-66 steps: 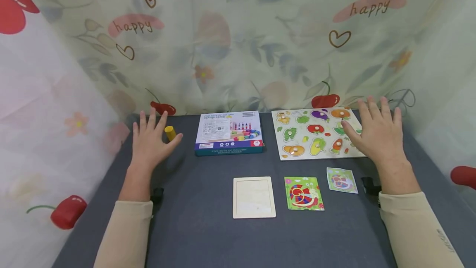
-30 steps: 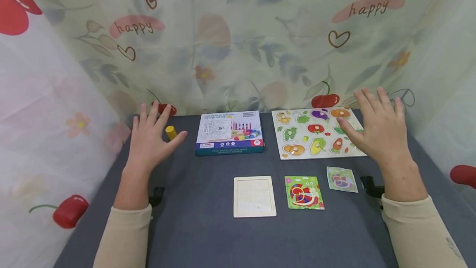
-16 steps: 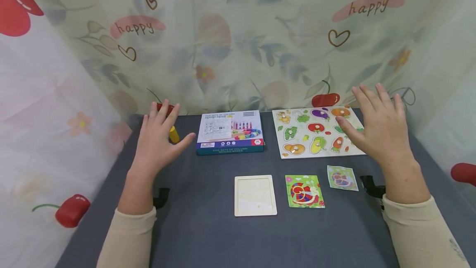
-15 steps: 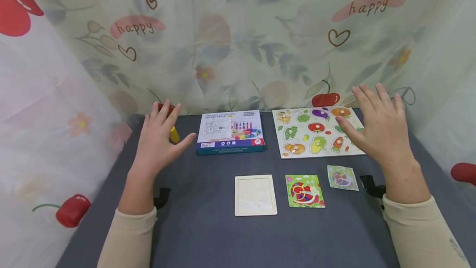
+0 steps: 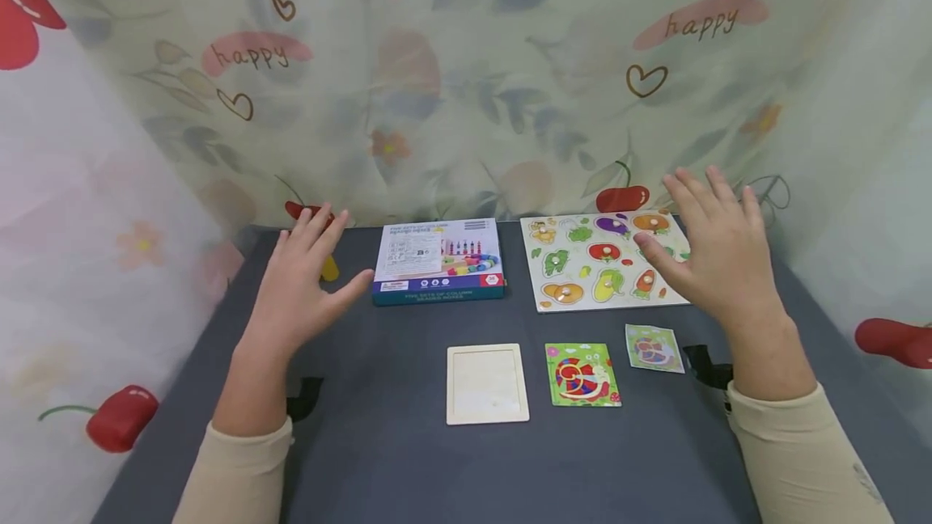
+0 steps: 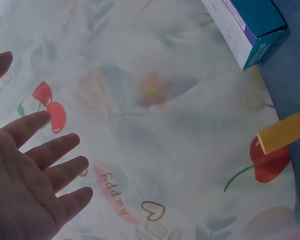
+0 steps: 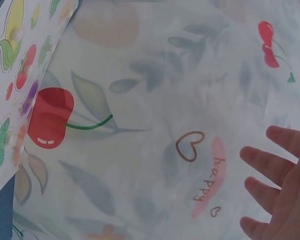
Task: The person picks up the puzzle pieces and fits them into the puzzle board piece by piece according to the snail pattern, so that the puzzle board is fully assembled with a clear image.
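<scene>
My left hand point(image 5: 297, 285) is raised over the left of the table with fingers spread, holding nothing. Behind it stands a yellow cylinder point(image 5: 330, 268), partly hidden by the fingers in the head view; the left wrist view shows the yellow cylinder point(image 6: 283, 133) whole. My right hand point(image 5: 717, 253), also spread and holding nothing, overlaps the right edge of a vegetable knob puzzle board point(image 5: 582, 273). Between the hands lie a shallow wooden tray point(image 5: 487, 384), a green snail picture puzzle point(image 5: 583, 375) and a smaller, paler snail card point(image 5: 654, 348).
A flat boxed bead set point(image 5: 439, 262) lies at the back, left of the vegetable board. Printed curtains point(image 5: 451, 103) hang behind the dark table point(image 5: 408, 467) and at both sides. A thin grey cord point(image 5: 777, 188) shows at the back right.
My left hand has shifted a little to the right, covering more of the yellow cylinder. The head view has swung slightly, so the table things sit further left in it.
</scene>
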Action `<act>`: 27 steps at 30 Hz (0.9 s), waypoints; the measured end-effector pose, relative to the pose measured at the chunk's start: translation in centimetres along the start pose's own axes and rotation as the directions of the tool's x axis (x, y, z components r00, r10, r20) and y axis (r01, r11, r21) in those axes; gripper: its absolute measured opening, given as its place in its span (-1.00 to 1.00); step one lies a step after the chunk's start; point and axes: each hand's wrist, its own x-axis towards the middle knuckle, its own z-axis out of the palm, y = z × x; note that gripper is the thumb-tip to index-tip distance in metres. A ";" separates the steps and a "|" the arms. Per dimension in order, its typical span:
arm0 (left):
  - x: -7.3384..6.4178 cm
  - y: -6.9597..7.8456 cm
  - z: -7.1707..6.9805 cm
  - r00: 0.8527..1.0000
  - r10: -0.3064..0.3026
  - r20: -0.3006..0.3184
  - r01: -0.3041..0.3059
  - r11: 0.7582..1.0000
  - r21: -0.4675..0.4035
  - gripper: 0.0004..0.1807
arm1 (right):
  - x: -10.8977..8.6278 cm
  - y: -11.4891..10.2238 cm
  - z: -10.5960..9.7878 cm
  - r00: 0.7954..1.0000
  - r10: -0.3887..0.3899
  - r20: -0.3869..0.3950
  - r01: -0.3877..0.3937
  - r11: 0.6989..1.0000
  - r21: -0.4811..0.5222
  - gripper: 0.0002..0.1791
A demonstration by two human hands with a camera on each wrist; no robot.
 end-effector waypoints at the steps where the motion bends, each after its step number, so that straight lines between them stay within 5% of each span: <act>1: -0.2 -0.1 -0.2 1.000 0.000 0.003 0.000 1.000 -0.006 -0.08 | 0.0 -0.2 0.1 1.000 -0.005 -0.002 0.005 1.000 0.001 -0.10; 12: -1.9 -0.2 -0.7 1.000 -0.008 0.007 0.008 0.997 -0.073 -0.11 | 0.0 -1.1 0.1 0.998 -0.047 0.029 0.047 0.999 0.002 -0.14; 20: -2.1 0.6 1.1 0.998 0.049 0.036 -0.046 0.994 -0.098 -0.12 | -0.1 -1.5 0.2 0.994 -0.101 0.030 0.100 0.994 0.031 -0.17; 27: -2.2 1.3 2.5 0.995 0.032 0.099 -0.025 0.997 -0.075 -0.11 | 0.0 -1.7 0.0 0.988 -0.151 0.007 0.151 0.988 0.035 -0.16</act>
